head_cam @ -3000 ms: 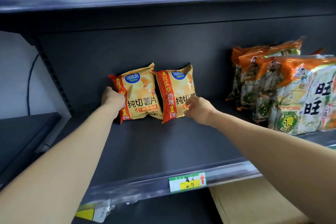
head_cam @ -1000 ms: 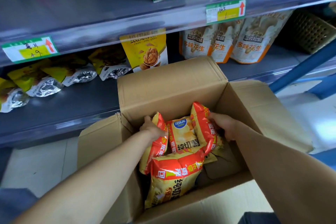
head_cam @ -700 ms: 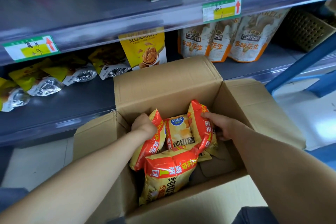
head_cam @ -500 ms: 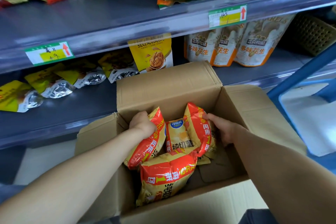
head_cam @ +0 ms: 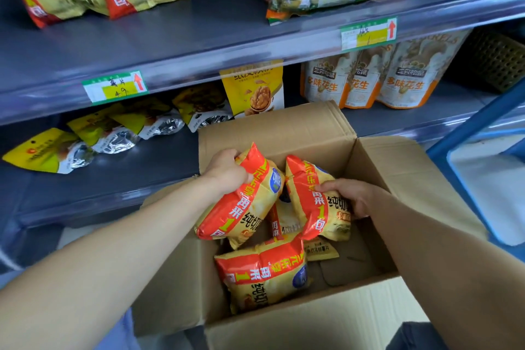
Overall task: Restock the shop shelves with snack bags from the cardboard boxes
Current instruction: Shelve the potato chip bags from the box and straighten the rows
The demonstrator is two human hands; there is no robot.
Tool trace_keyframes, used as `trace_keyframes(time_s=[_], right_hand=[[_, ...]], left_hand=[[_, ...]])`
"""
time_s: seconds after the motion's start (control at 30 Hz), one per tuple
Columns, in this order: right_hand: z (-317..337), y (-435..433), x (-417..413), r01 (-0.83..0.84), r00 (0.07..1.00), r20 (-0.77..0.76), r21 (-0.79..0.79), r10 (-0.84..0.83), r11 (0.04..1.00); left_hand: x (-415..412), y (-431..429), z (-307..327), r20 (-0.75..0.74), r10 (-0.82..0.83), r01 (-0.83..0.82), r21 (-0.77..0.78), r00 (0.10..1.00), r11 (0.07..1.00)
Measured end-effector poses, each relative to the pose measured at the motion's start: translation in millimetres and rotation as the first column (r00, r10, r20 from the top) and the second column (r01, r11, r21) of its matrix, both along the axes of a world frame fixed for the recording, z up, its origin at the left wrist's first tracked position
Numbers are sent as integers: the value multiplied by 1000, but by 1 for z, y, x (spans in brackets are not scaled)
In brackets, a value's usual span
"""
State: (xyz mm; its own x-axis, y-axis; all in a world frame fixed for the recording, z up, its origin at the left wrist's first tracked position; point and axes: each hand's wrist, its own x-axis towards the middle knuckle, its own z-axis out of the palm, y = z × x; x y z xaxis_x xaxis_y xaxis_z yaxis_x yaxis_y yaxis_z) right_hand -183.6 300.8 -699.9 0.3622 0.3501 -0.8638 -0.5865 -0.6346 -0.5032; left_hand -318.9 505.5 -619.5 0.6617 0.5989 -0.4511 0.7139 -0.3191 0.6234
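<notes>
Inside the box point(head_cam: 270, 133), your left grip point(head_cam: 227, 173) and right grip point(head_cam: 349, 199) are each clutching a chip bag point(head_cam: 241, 213), presumably halving shelf point(head_cam: 213, 23) trips.

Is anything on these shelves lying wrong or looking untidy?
Yes. On the lower shelf, the yellow-and-silver pouches at the left lie toppled flat, silver bottoms facing out, while the walnut pouch and the peanut pouches beside them stand upright. Nothing looks spilled or torn.

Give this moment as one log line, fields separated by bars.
stage: picking from cardboard box | left hand: grips left chip bag | right hand: grips right chip bag
</notes>
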Motion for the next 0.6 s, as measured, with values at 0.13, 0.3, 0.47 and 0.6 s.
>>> trace_keyframes(time_s=[0.13,0.3,0.47,0.6], right_hand=[[27,2,1,-10,995,102,32,7,999],[82,-8,9,-49,982,187,126,25,991],[144,-13,19,-113,975,215,293,50,949],[197,-3,32,-198,956,287,455,68,868]], left_hand=[[-5,12,19,61,21,-19,-39,998,999],[0,19,56,212,-25,40,-67,977,997],[7,24,107,395,-52,79,-53,917,995],[4,35,154,537,-94,136,-41,838,990]])
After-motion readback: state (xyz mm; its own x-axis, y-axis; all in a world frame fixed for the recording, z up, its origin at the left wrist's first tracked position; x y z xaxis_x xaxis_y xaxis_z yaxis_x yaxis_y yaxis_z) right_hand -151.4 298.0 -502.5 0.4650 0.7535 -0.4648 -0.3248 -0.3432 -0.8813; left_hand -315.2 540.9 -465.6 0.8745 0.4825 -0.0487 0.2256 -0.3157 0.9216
